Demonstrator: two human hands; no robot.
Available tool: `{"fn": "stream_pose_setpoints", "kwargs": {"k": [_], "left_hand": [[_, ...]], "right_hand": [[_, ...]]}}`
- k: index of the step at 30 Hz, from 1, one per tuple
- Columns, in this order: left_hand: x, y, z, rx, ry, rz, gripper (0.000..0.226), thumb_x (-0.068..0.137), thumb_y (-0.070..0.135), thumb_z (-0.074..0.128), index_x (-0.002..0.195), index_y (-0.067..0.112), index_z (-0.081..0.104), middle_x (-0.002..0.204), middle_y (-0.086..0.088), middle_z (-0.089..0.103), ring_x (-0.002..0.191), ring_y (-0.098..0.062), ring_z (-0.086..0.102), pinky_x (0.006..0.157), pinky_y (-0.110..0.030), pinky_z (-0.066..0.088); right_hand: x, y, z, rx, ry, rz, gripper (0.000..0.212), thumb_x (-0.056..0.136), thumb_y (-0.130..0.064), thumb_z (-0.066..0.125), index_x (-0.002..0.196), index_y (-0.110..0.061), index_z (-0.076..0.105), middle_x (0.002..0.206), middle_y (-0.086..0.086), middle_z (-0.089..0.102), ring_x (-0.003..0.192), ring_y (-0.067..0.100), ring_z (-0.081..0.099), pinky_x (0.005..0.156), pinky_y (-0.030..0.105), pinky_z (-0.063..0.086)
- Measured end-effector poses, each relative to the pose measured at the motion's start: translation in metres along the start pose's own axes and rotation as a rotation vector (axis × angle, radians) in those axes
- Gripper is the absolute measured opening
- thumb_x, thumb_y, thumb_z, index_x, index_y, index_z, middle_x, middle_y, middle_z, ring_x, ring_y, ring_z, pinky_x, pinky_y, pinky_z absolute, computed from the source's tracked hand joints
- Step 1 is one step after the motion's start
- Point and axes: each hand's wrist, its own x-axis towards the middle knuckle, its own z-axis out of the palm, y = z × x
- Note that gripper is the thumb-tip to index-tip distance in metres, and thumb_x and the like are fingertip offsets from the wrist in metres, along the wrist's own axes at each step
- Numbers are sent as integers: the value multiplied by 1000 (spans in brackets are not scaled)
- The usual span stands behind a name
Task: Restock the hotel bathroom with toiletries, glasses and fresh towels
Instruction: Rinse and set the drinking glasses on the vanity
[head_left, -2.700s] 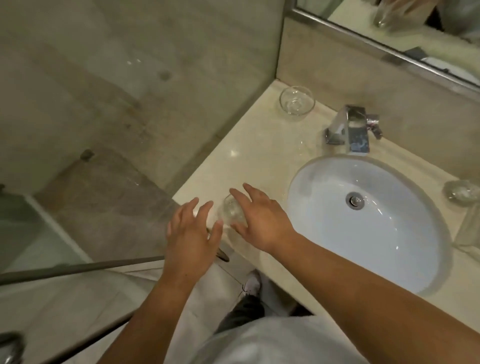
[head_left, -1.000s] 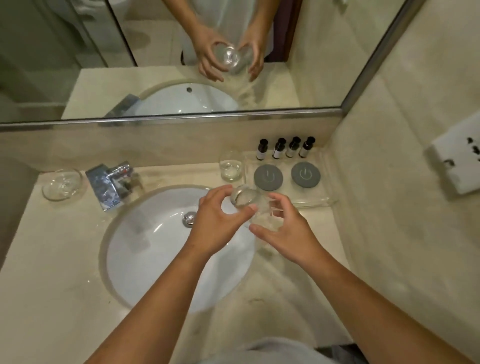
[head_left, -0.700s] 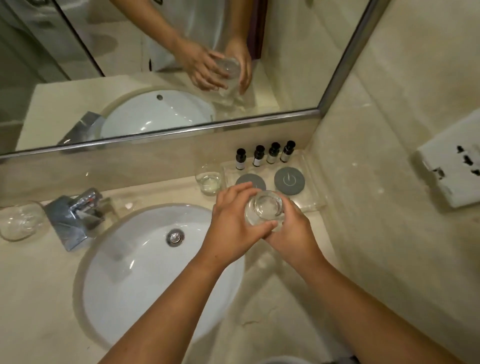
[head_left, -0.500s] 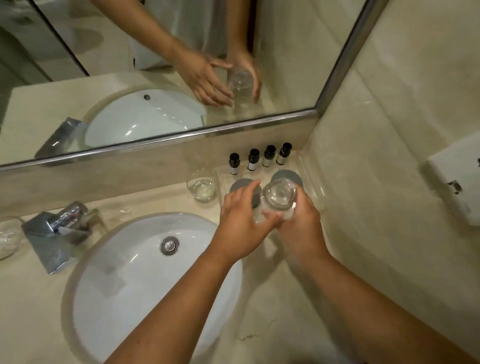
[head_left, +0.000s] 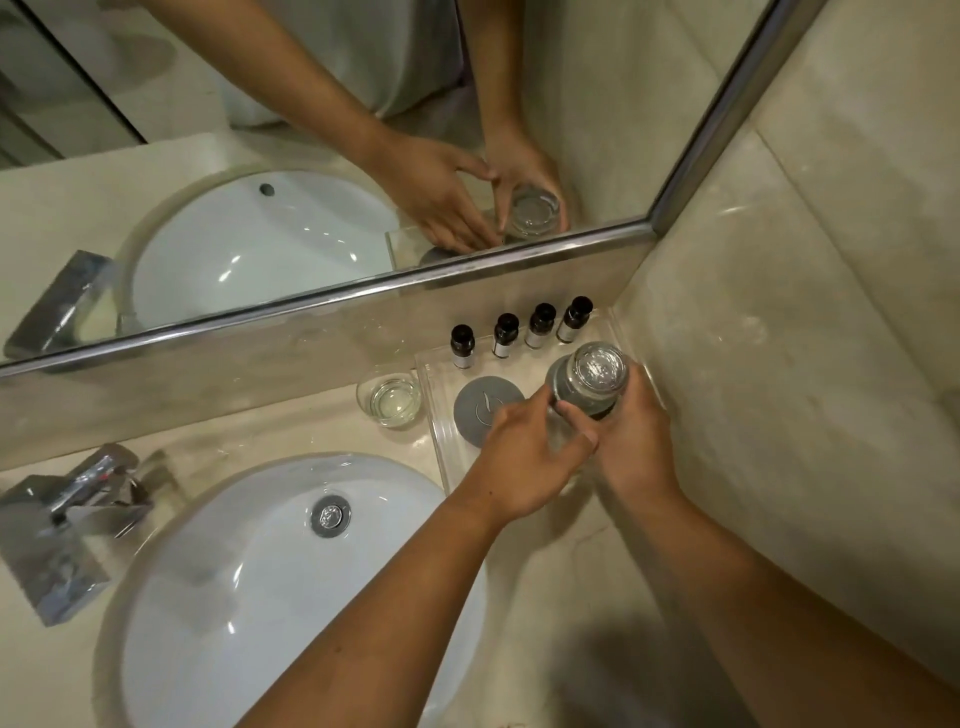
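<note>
Glass (head_left: 589, 379) over right side of tray (head_left: 519, 366); right hand (head_left: 631, 444) fingers clamped round it; left hand (head_left: 519, 462) fingers relaxed, apart, touching glass side.

The clear drinking glass (head_left: 589, 376) hides most of what seems a second grey round coaster (head_left: 597, 410); labels on the four small dark bottles (head_left: 506, 338) are too small to read.

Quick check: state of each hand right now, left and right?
Left hand: open, fairly straight fingers touching the drinking glass.
Right hand: closed around the drinking glass, holding it.
</note>
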Motion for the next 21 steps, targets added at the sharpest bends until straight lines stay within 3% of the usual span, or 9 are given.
{"fn": "stream_pose_setpoints", "kwargs": {"k": [10, 14, 18, 21], "left_hand": [[9, -5, 4, 135, -39, 25, 52, 96, 57, 49, 140, 29, 46, 129, 7, 61, 131, -22, 40, 108, -47, 39], [6, -6, -1, 182, -59, 46, 52, 100, 56, 47, 147, 34, 39, 135, 4, 59, 136, -23, 37, 111, -48, 35], [-13, -15, -13, 301, 16, 104, 64, 103, 58, 46, 159, 32, 30, 154, 4, 50, 146, -20, 29, 118, -45, 30], [-34, -26, -26, 431, 124, 165, 67, 100, 63, 41, 155, 26, 38, 153, 8, 48, 143, -17, 32, 117, -42, 30]], "right_hand": [[2, -3, -1, -42, -25, -4, 70, 78, -31, 91, 136, -20, 54, 122, -4, 68, 111, 16, 68, 96, 38, 56], [2, -3, -8, -41, -75, 14, 76, 76, -28, 92, 139, -24, 50, 125, -6, 68, 114, 15, 66, 93, 28, 52], [-17, 1, -22, -67, -68, 91, 94, 82, -38, 86, 159, -22, 34, 157, 5, 49, 146, 21, 44, 116, 36, 39], [-46, 0, -32, -92, -8, 68, 77, 90, -41, 78, 155, -20, 43, 157, 4, 49, 144, 22, 45, 119, 42, 38]]}}
